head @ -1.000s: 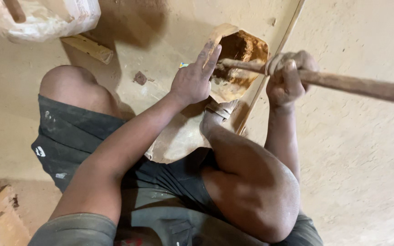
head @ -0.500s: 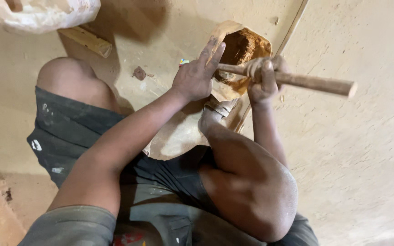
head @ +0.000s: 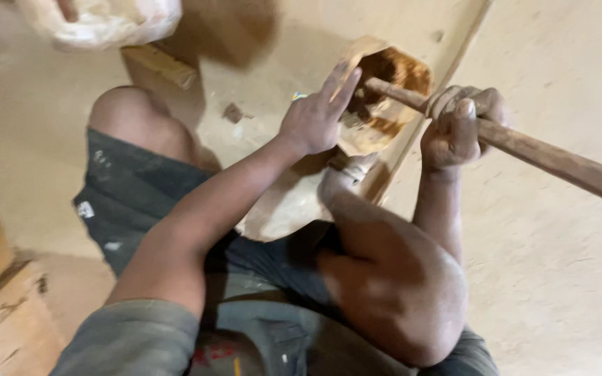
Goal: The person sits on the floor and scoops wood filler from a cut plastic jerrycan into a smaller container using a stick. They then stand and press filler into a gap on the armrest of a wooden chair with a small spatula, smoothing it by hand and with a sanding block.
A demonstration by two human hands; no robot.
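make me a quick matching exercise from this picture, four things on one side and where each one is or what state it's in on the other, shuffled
Things:
1. left hand
2. right hand
3. wooden handle
4. white plastic bag

Places or states:
a. on the floor at the top left
b. slanting down to the right edge
c. flat on the rim of the hollowed wooden piece
d. wrapped round the handle

Pairs: 1-c, 2-d, 3-b, 4-a
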